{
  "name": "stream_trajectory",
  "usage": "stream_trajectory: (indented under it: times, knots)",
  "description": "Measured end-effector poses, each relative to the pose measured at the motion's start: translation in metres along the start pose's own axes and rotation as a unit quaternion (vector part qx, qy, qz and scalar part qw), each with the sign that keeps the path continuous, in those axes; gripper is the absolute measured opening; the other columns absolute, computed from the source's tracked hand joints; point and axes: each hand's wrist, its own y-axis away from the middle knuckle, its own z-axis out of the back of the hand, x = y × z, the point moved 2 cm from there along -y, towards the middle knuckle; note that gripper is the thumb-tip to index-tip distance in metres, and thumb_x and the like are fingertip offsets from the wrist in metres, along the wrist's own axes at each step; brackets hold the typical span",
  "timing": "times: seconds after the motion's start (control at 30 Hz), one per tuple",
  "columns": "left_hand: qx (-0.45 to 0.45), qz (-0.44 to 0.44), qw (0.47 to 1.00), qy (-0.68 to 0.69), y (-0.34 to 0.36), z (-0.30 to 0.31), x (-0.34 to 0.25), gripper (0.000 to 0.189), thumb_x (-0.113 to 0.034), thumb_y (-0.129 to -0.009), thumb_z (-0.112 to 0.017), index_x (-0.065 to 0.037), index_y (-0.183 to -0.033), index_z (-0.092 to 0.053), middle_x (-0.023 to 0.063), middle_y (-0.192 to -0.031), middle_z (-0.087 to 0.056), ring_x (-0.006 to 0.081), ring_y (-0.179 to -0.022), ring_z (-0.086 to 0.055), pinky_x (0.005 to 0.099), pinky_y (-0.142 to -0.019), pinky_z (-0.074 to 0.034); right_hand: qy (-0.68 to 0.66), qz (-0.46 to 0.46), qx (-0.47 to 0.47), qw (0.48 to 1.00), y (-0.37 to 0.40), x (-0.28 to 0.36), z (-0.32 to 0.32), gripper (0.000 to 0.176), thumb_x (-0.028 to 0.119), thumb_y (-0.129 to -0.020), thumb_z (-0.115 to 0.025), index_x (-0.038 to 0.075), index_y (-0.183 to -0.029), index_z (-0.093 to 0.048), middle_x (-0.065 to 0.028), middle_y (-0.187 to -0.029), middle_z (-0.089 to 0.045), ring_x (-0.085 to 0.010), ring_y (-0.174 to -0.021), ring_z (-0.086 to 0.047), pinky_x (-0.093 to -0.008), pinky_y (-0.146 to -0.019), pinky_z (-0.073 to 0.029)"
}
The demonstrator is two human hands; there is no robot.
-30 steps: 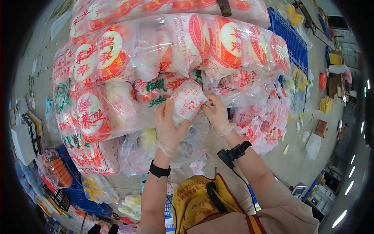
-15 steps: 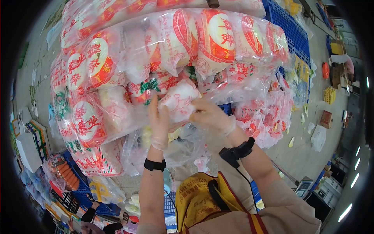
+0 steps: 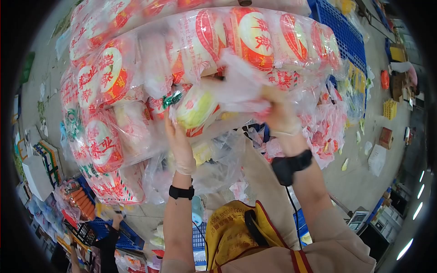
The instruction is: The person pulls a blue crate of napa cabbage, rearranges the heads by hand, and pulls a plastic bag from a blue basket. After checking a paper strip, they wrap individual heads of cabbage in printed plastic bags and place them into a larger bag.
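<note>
A pale yellow-green napa cabbage (image 3: 196, 108) lies tilted on the bagged stack in front of me, its upper side bare. My left hand (image 3: 179, 148), in a thin clear glove, grips its lower left side. To the right, my right hand (image 3: 281, 111) is blurred by motion and clutches a white-and-pink plastic wrapper (image 3: 241, 86), which trails up and left above the cabbage. Green tape (image 3: 172, 99) shows on the bag just left of the cabbage. Large clear bags of red-printed wrapped cabbages (image 3: 111, 68) surround my hands.
A heap of crumpled pink-and-white wrappers (image 3: 325, 129) lies at the right. Blue plastic crates (image 3: 341, 34) stand behind it. At lower left are bagged carrots (image 3: 78, 204), a white box (image 3: 40, 177) and another person's arm (image 3: 111, 227). Leaf scraps (image 3: 342, 164) lie on the floor.
The wrapper has come off the cabbage, baring its yellow-green leaves. My right hand has moved right and up with the wrapper. My left hand has shifted slightly left.
</note>
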Motion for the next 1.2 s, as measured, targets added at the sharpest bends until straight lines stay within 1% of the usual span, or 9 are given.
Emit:
stream_trajectory:
  times: [0.2, 0.4, 0.5, 0.57, 0.7, 0.77, 0.93, 1.0, 1.2]
  knots:
    - [0.055, -0.374, 0.791, -0.481, 0.015, -0.011, -0.036, 0.063, -0.014, -0.076, -0.065, -0.005, -0.134, -0.041, 0.0174, -0.134, -0.040, 0.0309, -0.127, -0.038, 0.0467, -0.103, -0.031, -0.011, 0.008, -0.162, 0.987, 0.100, -0.004, 0.071, 0.046, -0.002, -0.062, -0.074, 0.002, -0.103, -0.054, -0.0111, -0.106, -0.055, -0.0238, -0.089, -0.056, -0.0370, -0.084, -0.046]
    - [0.197, -0.429, 0.683, -0.558, 0.001, -0.064, -0.041, 0.057, -0.025, -0.066, -0.075, -0.008, -0.117, -0.056, 0.0136, -0.127, -0.047, 0.0327, -0.119, -0.043, 0.0447, -0.095, -0.038, 0.628, 0.327, 0.019, 0.706, 0.127, 0.020, 0.034, 0.023, 0.014, -0.071, -0.066, 0.004, -0.090, -0.058, -0.0066, -0.086, -0.062, -0.0237, -0.082, -0.058, -0.0325, -0.071, -0.045]
    - [0.206, -0.495, 0.655, -0.533, -0.009, -0.044, -0.033, 0.056, -0.028, -0.063, -0.076, -0.011, -0.113, -0.057, 0.0110, -0.118, -0.051, 0.0312, -0.110, -0.049, 0.0425, -0.087, -0.042, -0.186, 0.081, -0.172, 0.964, 0.119, 0.003, 0.096, 0.021, 0.011, -0.075, -0.064, 0.004, -0.094, -0.059, -0.0049, -0.086, -0.060, -0.0205, -0.080, -0.057, -0.0325, -0.069, -0.046]
    - [0.266, -0.454, 0.644, -0.555, -0.008, -0.033, -0.023, 0.056, -0.027, -0.063, -0.076, -0.011, -0.113, -0.056, 0.0105, -0.114, -0.052, 0.0303, -0.106, -0.050, 0.0419, -0.085, -0.043, -0.034, 0.099, -0.238, 0.966, 0.115, -0.005, 0.111, 0.021, 0.011, -0.078, -0.062, 0.004, -0.098, -0.059, -0.0054, -0.089, -0.059, -0.0202, -0.081, -0.058, -0.0333, -0.070, -0.047]
    - [0.300, -0.333, 0.643, -0.621, 0.001, -0.031, -0.012, 0.054, -0.024, -0.060, -0.077, -0.013, -0.108, -0.056, 0.0085, -0.102, -0.052, 0.0283, -0.097, -0.051, 0.0414, -0.080, -0.044, 0.351, -0.047, -0.331, 0.875, 0.104, -0.004, 0.077, 0.041, 0.012, -0.079, -0.061, 0.002, -0.118, -0.053, -0.0160, -0.114, -0.054, -0.0296, -0.100, -0.057, -0.0411, -0.084, -0.047]
    - [0.291, -0.387, 0.641, -0.597, 0.007, -0.042, -0.021, 0.054, -0.023, -0.059, -0.077, -0.013, -0.108, -0.056, 0.0084, -0.102, -0.052, 0.0285, -0.097, -0.051, 0.0407, -0.079, -0.044, 0.733, 0.133, -0.360, 0.561, 0.087, -0.002, 0.051, 0.060, 0.015, -0.075, -0.064, 0.002, -0.130, -0.042, -0.0216, -0.129, -0.044, -0.0367, -0.113, -0.048, -0.0472, -0.093, -0.040]
    - [0.276, -0.445, 0.635, -0.568, 0.012, -0.048, -0.007, 0.058, -0.021, -0.056, -0.077, -0.012, -0.109, -0.055, 0.0087, -0.101, -0.051, 0.0293, -0.096, -0.051, 0.0404, -0.079, -0.044, 0.738, 0.217, -0.113, 0.629, 0.076, -0.032, -0.020, 0.071, 0.017, -0.073, -0.066, 0.001, -0.135, -0.034, -0.0248, -0.128, -0.045, -0.0388, -0.116, -0.046, -0.0441, -0.092, -0.040]
    - [0.277, -0.408, 0.670, -0.555, 0.008, -0.042, -0.005, 0.059, -0.018, -0.058, -0.078, -0.011, -0.111, -0.054, 0.0101, -0.102, -0.051, 0.0298, -0.099, -0.051, 0.0412, -0.081, -0.044, 0.496, -0.195, -0.203, 0.821, 0.075, -0.062, -0.007, 0.056, 0.016, -0.074, -0.066, -0.001, -0.124, -0.045, -0.0222, -0.117, -0.053, -0.0358, -0.105, -0.054, -0.0392, -0.085, -0.045]
    - [0.183, -0.326, 0.783, -0.498, -0.012, -0.027, -0.015, 0.064, -0.013, -0.060, -0.074, -0.009, -0.120, -0.053, 0.0128, -0.110, -0.051, 0.0324, -0.107, -0.048, 0.0414, -0.089, -0.041, 0.547, 0.144, -0.132, 0.814, 0.038, -0.053, -0.039, 0.021, 0.014, -0.084, -0.055, 0.003, -0.101, -0.061, -0.0145, -0.089, -0.062, -0.0292, -0.084, -0.061, -0.0361, -0.074, -0.048]
